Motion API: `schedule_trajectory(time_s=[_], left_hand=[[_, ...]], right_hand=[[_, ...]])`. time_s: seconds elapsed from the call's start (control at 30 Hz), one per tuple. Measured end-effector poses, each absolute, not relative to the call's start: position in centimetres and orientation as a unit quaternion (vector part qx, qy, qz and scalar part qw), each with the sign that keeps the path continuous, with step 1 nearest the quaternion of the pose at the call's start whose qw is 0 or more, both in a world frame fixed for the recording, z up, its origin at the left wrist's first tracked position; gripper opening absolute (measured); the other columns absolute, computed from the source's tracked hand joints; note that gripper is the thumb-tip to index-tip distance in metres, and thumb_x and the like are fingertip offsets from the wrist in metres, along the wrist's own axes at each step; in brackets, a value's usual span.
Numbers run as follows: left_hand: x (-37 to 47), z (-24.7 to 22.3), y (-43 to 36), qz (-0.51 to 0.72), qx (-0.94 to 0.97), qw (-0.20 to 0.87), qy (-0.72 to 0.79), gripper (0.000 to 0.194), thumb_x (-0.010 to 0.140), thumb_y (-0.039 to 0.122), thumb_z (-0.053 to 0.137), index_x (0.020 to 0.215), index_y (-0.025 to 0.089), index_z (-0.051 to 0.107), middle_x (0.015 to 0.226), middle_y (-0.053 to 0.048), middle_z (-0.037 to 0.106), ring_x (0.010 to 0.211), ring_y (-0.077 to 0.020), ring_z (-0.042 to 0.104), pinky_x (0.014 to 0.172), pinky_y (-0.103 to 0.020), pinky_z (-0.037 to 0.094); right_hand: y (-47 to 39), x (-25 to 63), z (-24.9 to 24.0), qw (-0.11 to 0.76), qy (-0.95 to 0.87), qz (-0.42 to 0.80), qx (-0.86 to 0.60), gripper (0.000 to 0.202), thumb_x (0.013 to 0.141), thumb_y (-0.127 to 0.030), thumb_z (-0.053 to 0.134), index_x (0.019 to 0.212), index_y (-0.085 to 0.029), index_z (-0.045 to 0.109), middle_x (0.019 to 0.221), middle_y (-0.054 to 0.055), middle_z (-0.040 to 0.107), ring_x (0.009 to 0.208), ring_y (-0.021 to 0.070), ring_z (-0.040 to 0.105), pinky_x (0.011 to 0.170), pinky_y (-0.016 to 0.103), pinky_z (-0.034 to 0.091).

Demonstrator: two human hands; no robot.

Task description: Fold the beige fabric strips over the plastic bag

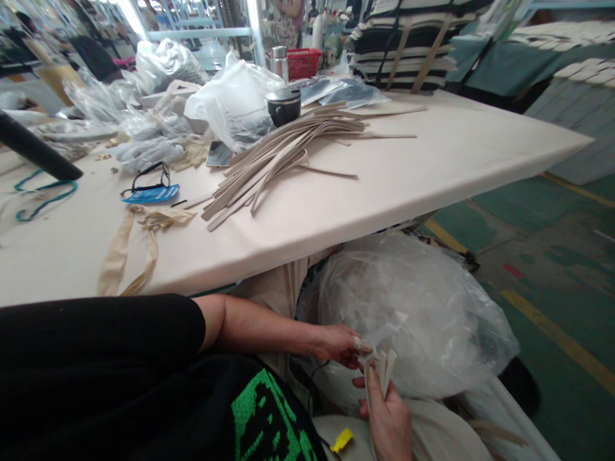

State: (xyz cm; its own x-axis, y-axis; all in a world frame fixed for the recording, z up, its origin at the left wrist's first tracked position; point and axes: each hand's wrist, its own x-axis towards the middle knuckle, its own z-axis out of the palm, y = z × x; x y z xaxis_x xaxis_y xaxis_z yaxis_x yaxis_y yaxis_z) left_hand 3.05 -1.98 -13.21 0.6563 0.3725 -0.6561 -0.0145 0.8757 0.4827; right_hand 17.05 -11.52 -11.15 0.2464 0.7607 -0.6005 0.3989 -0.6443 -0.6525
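Note:
My right hand (391,419) is closed around several pale beige strips (384,370), whose ends stick up between thumb and fingers. Close by on the left, my left hand (340,344) reaches to the strip ends, its fingers curled and pinched. What those fingertips hold, if anything, is too small to make out. A whitish wrap shows on one left finger. Both hands are over my lap, below the table edge. On the table (384,169) lies a bundle of long beige strips (288,144), fanned out.
A big clear plastic bag (408,314) bulges right beside my hands. On the table are eyeglasses (148,179), a tan fabric tie (118,250), a dark lidded mug (284,107), a white plastic bag (235,96) and a steel flask (279,64). Strapped stacks (403,45) stand at the back.

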Motion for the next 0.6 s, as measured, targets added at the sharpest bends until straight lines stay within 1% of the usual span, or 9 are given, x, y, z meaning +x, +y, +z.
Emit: schedule_trajectory(time_s=[0.17,0.3,0.53,0.6], left_hand=[[3.02,-13.17,-2.04,0.113,0.224,0.883,0.397,0.048,0.051,0.048,0.08,0.077,0.013,0.061,0.071,-0.001,0.061,0.058,-0.0087,0.052,0.062,-0.024,0.042],[3.0,-13.3,-2.09,0.115,0.224,0.883,0.395,0.049,0.05,0.048,0.081,0.077,0.013,0.061,0.072,-0.001,0.061,0.058,-0.0087,0.052,0.062,-0.024,0.042],[3.11,-13.3,-2.03,0.115,0.22,0.882,0.401,0.051,0.047,0.049,0.081,0.077,0.013,0.061,0.071,0.0,0.061,0.058,-0.0089,0.052,0.061,-0.024,0.042],[3.09,-13.08,-2.0,0.114,0.218,0.881,0.403,0.051,0.046,0.049,0.081,0.076,0.013,0.06,0.07,0.0,0.061,0.057,-0.0088,0.052,0.062,-0.024,0.042]], right_hand=[[-11.42,16.8,-10.52,0.205,-0.378,0.487,-0.76,0.063,0.07,-0.075,0.042,0.082,-0.018,0.066,0.069,0.002,0.068,0.047,0.0165,0.056,0.053,0.029,0.044],[-11.44,16.75,-10.47,0.203,-0.373,0.489,-0.762,0.063,0.07,-0.075,0.043,0.081,-0.018,0.066,0.07,0.002,0.068,0.047,0.0155,0.055,0.053,0.029,0.044],[-11.41,16.81,-10.46,0.182,-0.382,0.477,-0.771,0.064,0.071,-0.077,0.038,0.078,-0.019,0.066,0.052,-0.001,0.061,0.048,0.018,0.056,0.054,0.029,0.043],[-11.36,16.79,-10.47,0.176,-0.379,0.477,-0.773,0.064,0.07,-0.077,0.039,0.079,-0.02,0.066,0.051,-0.001,0.06,0.049,0.0185,0.056,0.055,0.029,0.043]])
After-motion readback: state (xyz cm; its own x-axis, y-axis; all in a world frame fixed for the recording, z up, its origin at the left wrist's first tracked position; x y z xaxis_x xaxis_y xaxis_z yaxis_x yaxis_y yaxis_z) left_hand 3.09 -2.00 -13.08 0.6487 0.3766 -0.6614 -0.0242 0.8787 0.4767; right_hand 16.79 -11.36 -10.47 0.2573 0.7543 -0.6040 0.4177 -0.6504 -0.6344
